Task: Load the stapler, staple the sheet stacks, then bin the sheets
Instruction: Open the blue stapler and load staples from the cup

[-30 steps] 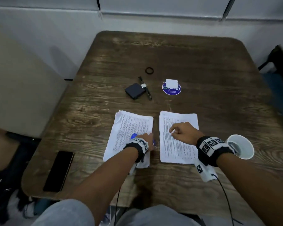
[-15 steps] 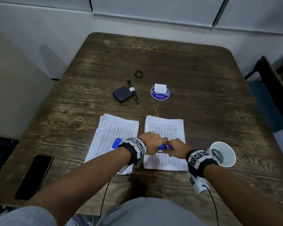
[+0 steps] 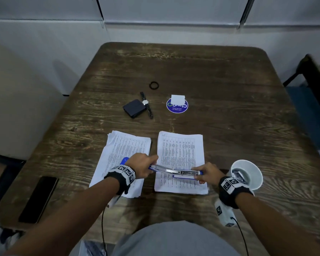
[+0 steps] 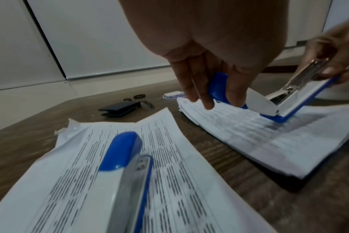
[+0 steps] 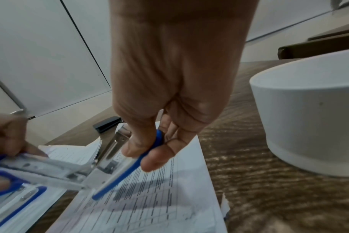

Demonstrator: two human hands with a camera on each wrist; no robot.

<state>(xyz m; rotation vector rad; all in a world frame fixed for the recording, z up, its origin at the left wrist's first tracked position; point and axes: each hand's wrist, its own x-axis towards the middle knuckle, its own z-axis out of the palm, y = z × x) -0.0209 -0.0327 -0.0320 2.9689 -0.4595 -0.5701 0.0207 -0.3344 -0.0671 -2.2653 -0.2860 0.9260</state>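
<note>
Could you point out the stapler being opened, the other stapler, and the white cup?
open stapler (image 3: 175,171), head view, on its bare metal staple rail.
second stapler (image 4: 121,151), left wrist view, on its blue top cover.
white cup (image 5: 313,119), right wrist view, on its outer wall.

Opened stapler between 2 hands

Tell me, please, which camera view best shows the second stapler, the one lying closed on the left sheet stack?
The left wrist view: the closed stapler fills the foreground, lying on the left sheet stack. In the head view only its blue tip shows behind the left hand. The right wrist view catches just a blurred blue-edged part.
</note>
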